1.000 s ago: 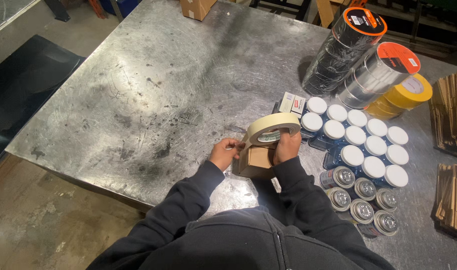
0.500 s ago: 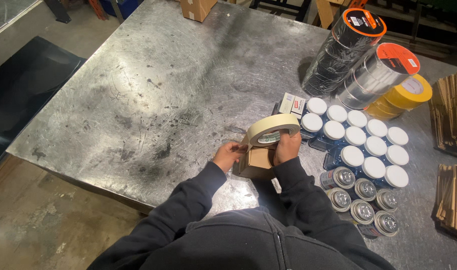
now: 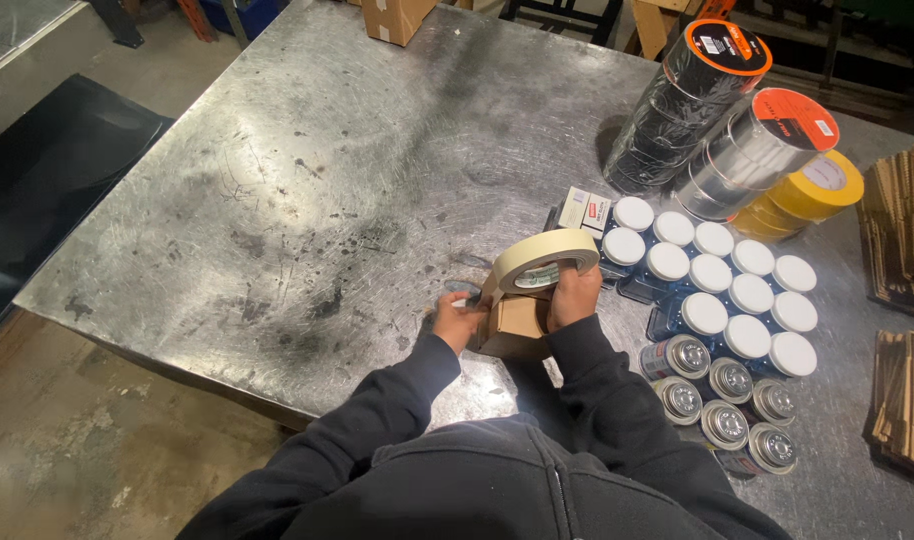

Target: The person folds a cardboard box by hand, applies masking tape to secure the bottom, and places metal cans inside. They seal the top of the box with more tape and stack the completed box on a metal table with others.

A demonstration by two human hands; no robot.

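Right hand grips tape roll over cardboard box, white-capped jars beside.

A small brown cardboard box sits on the scratched metal table near its front edge, its flaps shut. A roll of cream masking tape stands tilted on top of the box, its open core facing the person, with a strip running down from the roll onto the box's left side.
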